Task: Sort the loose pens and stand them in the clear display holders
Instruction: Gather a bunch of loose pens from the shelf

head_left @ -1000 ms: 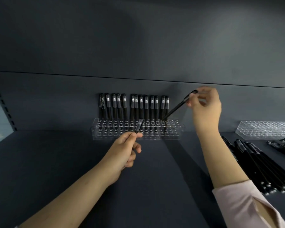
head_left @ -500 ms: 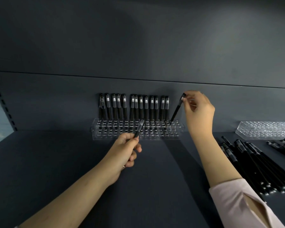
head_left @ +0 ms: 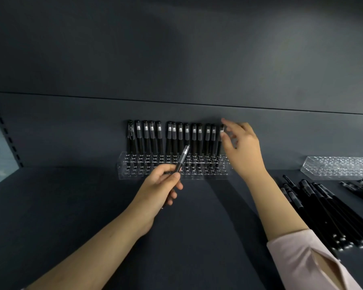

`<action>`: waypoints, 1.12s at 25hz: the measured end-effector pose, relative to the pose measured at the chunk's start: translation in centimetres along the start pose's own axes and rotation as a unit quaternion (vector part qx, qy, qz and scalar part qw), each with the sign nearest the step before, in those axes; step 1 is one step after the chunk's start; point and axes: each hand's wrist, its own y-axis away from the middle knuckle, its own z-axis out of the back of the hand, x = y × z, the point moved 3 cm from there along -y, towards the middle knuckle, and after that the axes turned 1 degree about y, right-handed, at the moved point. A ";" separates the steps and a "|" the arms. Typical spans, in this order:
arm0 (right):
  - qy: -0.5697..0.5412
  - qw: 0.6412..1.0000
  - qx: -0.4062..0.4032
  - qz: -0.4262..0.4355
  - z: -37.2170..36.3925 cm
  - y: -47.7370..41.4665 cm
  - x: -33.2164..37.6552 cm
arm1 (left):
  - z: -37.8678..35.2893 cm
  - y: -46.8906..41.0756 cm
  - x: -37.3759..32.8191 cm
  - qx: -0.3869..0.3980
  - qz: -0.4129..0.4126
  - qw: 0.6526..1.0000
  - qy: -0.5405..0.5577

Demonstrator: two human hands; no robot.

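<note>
A clear display holder (head_left: 134,174) stands against the back wall of a dark shelf, with several black pens (head_left: 172,139) upright in its back row. The rightmost pen (head_left: 220,143) stands in the holder, and my right hand (head_left: 242,149) hovers just right of its cap with fingers spread and nothing in them. My left hand (head_left: 159,189) is in front of the holder and grips one black pen (head_left: 182,159) that points up and to the right. A pile of loose black pens (head_left: 323,210) lies flat on the shelf at the right.
A second clear holder (head_left: 340,168) sits at the far right against the wall, with a few more loose pens (head_left: 358,187) in front of it. The dark shelf floor (head_left: 71,206) stretches left. A slotted shelf upright (head_left: 6,135) runs down the left edge.
My right hand stood its tilted pen upright in the holder's back row and let go, fingers now spread. My left hand has barely moved with its pen.
</note>
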 end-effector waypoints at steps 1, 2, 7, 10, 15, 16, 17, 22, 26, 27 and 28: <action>-0.040 0.999 0.005 -0.011 0.1 0.0 0.7 | 0.0 0.0 -0.1 -0.002 -0.005 1.000 0.001; -0.094 0.995 0.035 -0.028 0.0 0.0 1.4 | 0.0 0.0 -0.1 -0.004 -0.008 1.000 0.003; -0.328 0.917 0.213 -0.085 -2.0 1.5 4.8 | -0.2 0.4 -0.5 0.020 -0.024 0.999 0.032; -0.369 0.898 0.208 -0.117 -2.5 1.7 5.2 | -0.3 0.6 -0.7 0.027 -0.035 0.998 0.034; -0.387 0.912 0.068 -0.117 -0.6 0.3 3.8 | 0.7 0.3 -1.6 -0.007 -0.233 0.929 -0.289; -0.354 0.929 0.006 -0.110 0.5 -0.2 3.1 | 0.8 0.2 -1.5 0.000 -0.270 0.882 -0.386; -0.302 0.946 -0.055 -0.101 1.5 -0.6 2.4 | 0.9 0.0 -1.1 0.015 -0.277 0.843 -0.461; -0.123 0.972 -0.198 -0.036 3.6 -0.4 1.0 | 1.4 -0.7 0.9 0.051 -0.195 0.772 -0.602; -0.100 0.976 -0.193 -0.027 3.0 -0.2 0.1 | 1.4 -0.9 1.0 0.031 -0.194 0.769 -0.609; -0.096 0.977 -0.189 -0.029 2.9 -0.2 -0.1 | 1.4 -0.9 1.1 0.027 -0.192 0.768 -0.610; -0.092 0.978 -0.186 -0.031 2.7 -0.2 -0.3 | 1.3 -0.9 1.1 0.021 -0.192 0.767 -0.612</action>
